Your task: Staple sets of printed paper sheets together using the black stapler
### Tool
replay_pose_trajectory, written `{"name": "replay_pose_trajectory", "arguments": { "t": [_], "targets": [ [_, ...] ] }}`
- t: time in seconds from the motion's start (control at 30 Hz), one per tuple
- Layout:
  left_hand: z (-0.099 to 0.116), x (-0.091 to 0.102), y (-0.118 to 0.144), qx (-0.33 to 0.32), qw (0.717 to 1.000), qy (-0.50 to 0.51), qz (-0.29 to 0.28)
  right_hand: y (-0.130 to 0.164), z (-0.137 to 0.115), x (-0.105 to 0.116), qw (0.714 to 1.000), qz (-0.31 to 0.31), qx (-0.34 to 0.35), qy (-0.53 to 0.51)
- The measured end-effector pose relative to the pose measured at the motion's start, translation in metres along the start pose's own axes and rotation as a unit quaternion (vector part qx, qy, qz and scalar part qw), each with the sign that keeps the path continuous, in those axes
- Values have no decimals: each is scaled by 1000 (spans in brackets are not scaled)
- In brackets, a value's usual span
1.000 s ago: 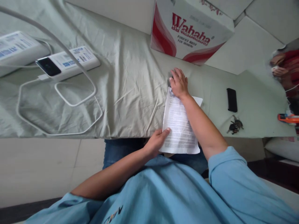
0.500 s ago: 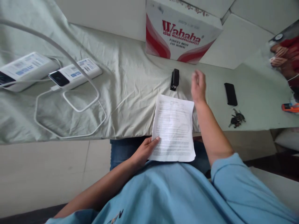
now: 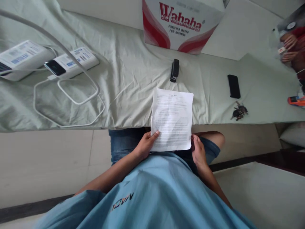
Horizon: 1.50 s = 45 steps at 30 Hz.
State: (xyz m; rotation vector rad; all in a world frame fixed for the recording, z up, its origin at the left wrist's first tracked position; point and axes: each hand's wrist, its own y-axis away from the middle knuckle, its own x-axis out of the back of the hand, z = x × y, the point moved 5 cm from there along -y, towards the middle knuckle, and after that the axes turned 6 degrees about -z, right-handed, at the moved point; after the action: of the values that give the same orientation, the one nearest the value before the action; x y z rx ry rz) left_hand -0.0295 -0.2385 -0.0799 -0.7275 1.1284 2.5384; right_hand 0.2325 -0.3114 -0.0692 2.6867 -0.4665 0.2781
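My left hand pinches the lower left edge of a printed sheet of paper, thumb on top and the other fingers beneath. The sheet overhangs the table's near edge above my lap. At its lower right edge is my right hand, with bent fingers closed on the margin and partly hidden by the paper. Beyond the sheet's top edge a black stapler rests on the cloth, touched by neither hand.
A Wahaha water carton stands at the back. White power banks with a looped white cable lie left. To the right are a black phone and keys. Another person's hands show at far right.
My right hand has come down from beside the stapler to the paper's lower right edge. My left hand still holds the sheet. The view has shifted slightly.
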Motion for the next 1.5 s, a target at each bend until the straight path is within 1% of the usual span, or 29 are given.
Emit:
{"name": "replay_pose_trajectory", "arguments": {
  "t": [0.07,0.13,0.23,0.37,0.43,0.5,0.63,0.7,0.8,0.83,0.93,1.0,1.1,1.23,1.37,1.43,1.5],
  "targets": [
    [-4,0,4,2,1000,4,14,-8,-2,-9,997,-25,-16,-71],
    [-7,2,10,11,1000,11,21,-17,-8,-16,994,-40,-23,-101],
    [-9,10,20,26,998,52,28,-27,-16,-24,995,-47,-9,-83],
    [-7,18,31,88,986,140,29,-33,-21,-36,997,-64,18,-50],
    [-4,21,33,101,983,147,34,-34,-22,-40,997,-69,22,-27],
    [-1,23,34,89,986,130,49,-35,-23,-41,997,-63,31,13],
    [2,24,33,62,990,99,77,-39,-24,-35,993,-22,64,101],
    [1,23,32,56,990,98,87,-42,-24,-31,991,0,74,111],
    [0,21,31,53,990,97,90,-45,-24,-28,995,30,65,68],
    [0,21,31,51,990,96,91,-45,-23,-28,997,28,56,47],
    [2,20,33,43,989,107,98,-44,-24,-30,999,-10,37,9],
    [3,19,35,43,986,131,90,-41,-26,-28,998,-24,47,24],
    [3,16,35,46,983,168,64,-40,-27,-19,996,-21,68,58],
    [2,14,33,39,981,183,56,-46,-27,-4,996,-17,67,54],
    [4,10,31,34,981,186,47,-54,-34,13,997,27,74,5],
    [7,8,32,37,979,195,46,-57,-34,19,996,54,61,-41],
    [10,6,34,40,977,203,47,-57,-34,21,993,69,45,-79]
  ]
}}
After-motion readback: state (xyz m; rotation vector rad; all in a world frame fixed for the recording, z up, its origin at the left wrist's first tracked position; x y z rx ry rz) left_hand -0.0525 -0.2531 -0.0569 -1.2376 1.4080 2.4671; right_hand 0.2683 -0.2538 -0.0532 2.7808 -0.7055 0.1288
